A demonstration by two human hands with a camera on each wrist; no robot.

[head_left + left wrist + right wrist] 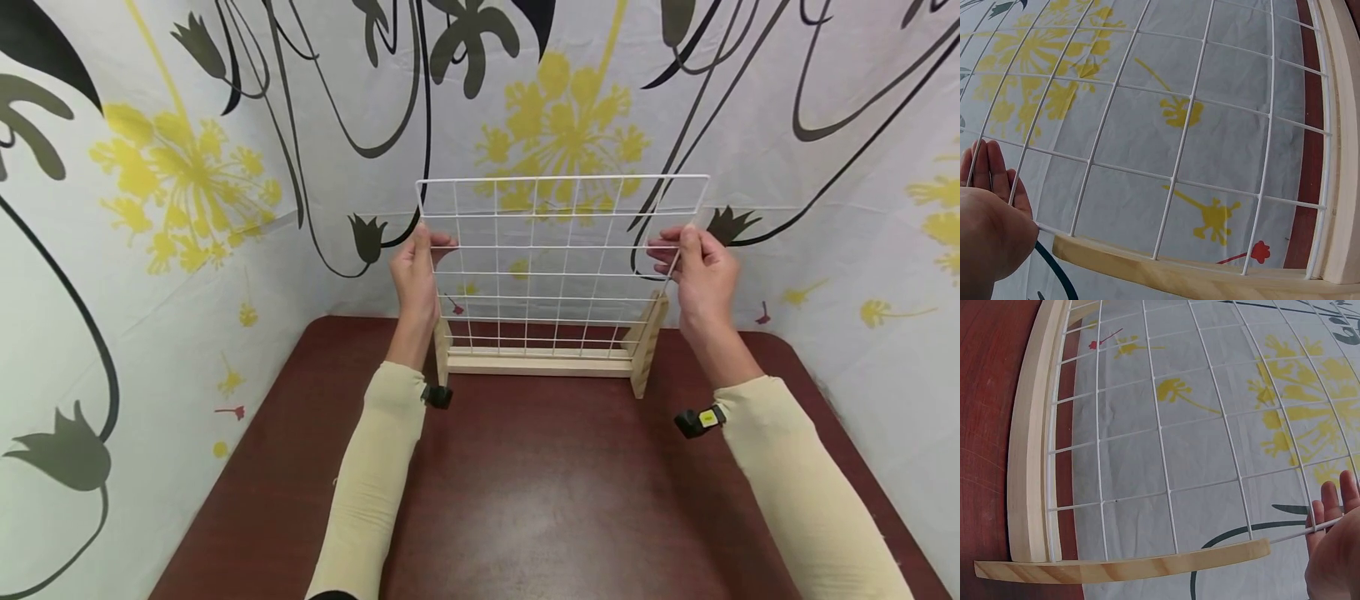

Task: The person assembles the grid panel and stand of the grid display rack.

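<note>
A white wire grid panel stands upright, leaning slightly back, in a light wooden stand. My left hand pinches the panel's left edge wire about midway up, thumb in front and fingers behind. On the opposite edge, my right hand grips the wire the same way. In the left wrist view the panel's bottom wire runs along the wooden crossbar, beside a wooden side piece. The right wrist view has the other side piece, with the right fingers past its end.
The stand rests toward the back of a dark red-brown table with rounded far corners. Behind and on both sides hangs a white cloth with yellow flowers and grey-green tulips. A small black camera sits on each wrist.
</note>
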